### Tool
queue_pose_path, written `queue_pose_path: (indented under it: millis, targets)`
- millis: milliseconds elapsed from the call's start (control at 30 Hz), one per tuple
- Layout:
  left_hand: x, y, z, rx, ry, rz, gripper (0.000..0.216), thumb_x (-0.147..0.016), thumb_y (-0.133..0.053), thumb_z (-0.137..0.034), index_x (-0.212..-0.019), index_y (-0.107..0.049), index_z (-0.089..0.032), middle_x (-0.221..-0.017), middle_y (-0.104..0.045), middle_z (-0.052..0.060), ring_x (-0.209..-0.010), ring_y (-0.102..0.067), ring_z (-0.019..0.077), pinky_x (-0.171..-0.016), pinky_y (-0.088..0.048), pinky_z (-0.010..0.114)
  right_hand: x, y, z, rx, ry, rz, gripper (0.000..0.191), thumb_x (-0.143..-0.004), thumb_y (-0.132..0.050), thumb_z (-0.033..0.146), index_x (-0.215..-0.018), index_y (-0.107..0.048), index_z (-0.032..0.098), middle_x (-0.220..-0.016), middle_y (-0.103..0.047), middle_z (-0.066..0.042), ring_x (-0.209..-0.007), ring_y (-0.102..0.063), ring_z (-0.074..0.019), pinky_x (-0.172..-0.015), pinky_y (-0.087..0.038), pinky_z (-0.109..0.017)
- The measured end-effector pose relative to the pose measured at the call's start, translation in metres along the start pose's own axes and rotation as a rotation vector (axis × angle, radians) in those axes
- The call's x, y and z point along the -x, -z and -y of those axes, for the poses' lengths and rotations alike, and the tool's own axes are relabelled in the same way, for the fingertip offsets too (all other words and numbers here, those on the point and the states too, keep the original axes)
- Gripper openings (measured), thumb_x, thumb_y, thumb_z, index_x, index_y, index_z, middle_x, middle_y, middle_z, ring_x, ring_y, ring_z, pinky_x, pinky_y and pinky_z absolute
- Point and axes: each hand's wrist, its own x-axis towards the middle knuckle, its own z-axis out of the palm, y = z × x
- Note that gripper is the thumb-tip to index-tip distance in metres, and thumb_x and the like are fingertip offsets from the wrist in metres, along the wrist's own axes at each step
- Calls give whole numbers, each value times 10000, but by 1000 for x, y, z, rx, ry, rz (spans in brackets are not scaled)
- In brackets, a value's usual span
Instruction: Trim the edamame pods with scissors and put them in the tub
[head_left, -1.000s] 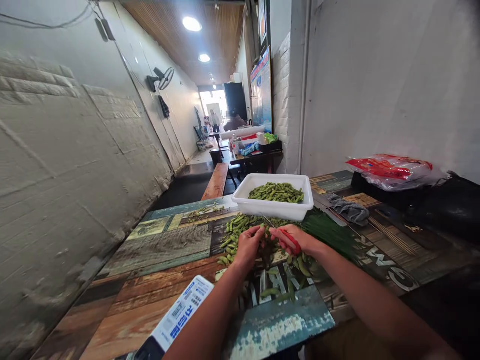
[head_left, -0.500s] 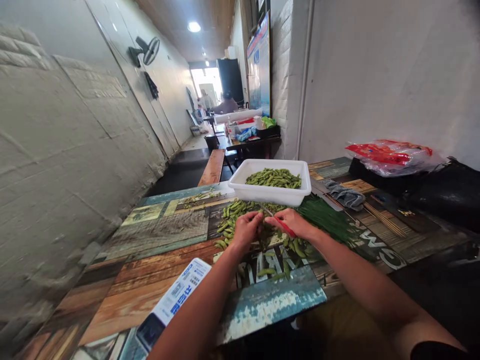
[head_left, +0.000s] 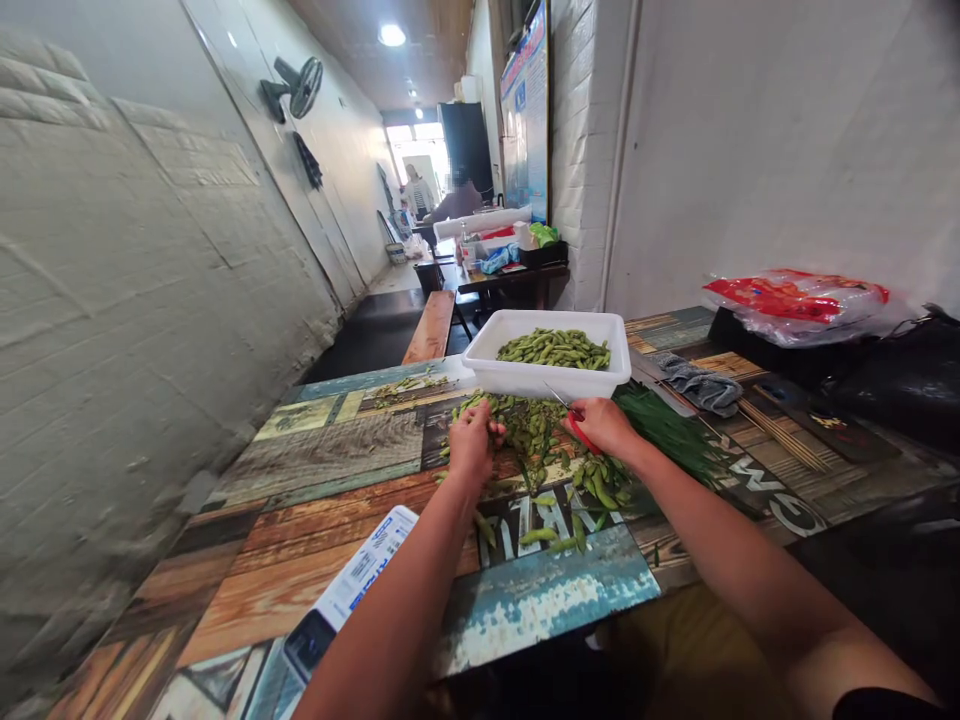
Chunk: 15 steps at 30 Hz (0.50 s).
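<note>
My right hand (head_left: pixel 604 425) is closed round red-handled scissors (head_left: pixel 574 419), whose blades point up toward the white tub (head_left: pixel 547 378). My left hand (head_left: pixel 473 442) is closed over green bean pods at the left side of the loose pile of pods (head_left: pixel 540 440) on the patchwork wooden table (head_left: pixel 322 480). The tub stands just behind the pile and holds more green pods (head_left: pixel 555 350). A few single pods (head_left: pixel 551 538) lie nearer to me.
A bundle of green chives (head_left: pixel 660 430), a grey cloth (head_left: pixel 701 385), wooden skewers (head_left: pixel 780 440) and a red plastic bag (head_left: pixel 795 300) lie to the right. A blue and white packet (head_left: pixel 352 590) sits by my left forearm. Further tables and people stand down the corridor.
My left hand moved left from the scissors into the pod pile and closed on pods. My right hand with the scissors shifted slightly right. The camera tilted a little.
</note>
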Motion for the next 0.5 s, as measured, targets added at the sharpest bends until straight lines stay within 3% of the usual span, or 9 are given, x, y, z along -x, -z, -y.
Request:
queue_pose_path:
  millis: [100,200,333,400,500]
  targets:
    - [3,7,-3,-715,-248,89,98,-737,-653,-272,-737,-665,-174,-544,-554,19,-533,-516,150,-520,-326,227,2,3,4,9,-6,29,272,-828,-561,370,-880,-735,168,-833,-736,-92,-736,-646,-195,-571,-353,-241]
    - [9,8,-1,-1190,-302,196,145,-695,-721,-278,-585,-673,-197,-546,-575,43,-570,-530,173,-565,-315,250,4,3,7,18,-12,40,265,-828,-573,369,-899,-737,173,-860,-741,-94,-772,-659,-205,-585,-366,-241]
    - [14,2,13,-1367,-303,186,106,-662,-759,-258,-613,-694,-191,-665,-646,78,-653,-579,207,-595,-320,258,5,0,8,7,7,52,249,-820,-586,371,-870,-735,178,-840,-740,-87,-763,-655,-203,-576,-350,-245]
    - [13,1,19,-1348,-346,179,37,-708,-713,-228,-714,-726,-193,-757,-678,92,-723,-601,220,-620,-335,261,6,-1,8,-18,40,69,241,-815,-591,377,-829,-731,180,-798,-734,-74,-717,-642,-189,-553,-326,-245]
    - [9,1,23,-1277,-368,181,148,-783,-657,-286,-857,-745,-193,-852,-701,105,-793,-617,229,-661,-359,270,8,-2,10,-77,96,108,242,-795,-616,396,-777,-720,179,-746,-723,-51,-662,-616,-167,-531,-299,-239]
